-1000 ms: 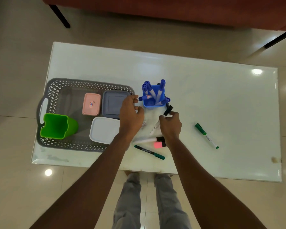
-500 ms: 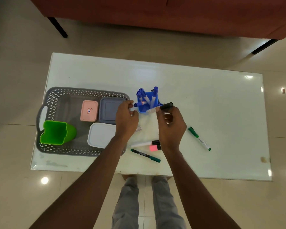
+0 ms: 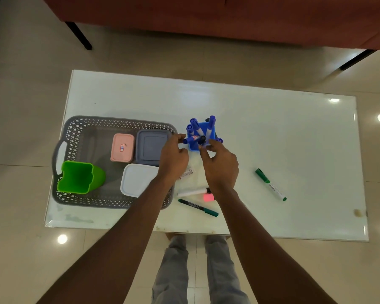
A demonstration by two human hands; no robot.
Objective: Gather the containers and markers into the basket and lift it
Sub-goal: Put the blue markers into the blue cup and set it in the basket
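Both the left hand point(image 3: 173, 157) and right hand point(image 3: 221, 166) are curled at the blue holder point(image 3: 194, 147); whether anything is gripped cannot be told

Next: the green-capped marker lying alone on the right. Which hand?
Right, probably. The right hand lies nearer the green-capped white marker; the left hand, beside the blue plastic pen holder, would have to reach across.

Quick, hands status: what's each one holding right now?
Left hand: fingertips curled at the blue holder, grip cannot be told.
Right hand: pinches the black-capped marker at the holder.
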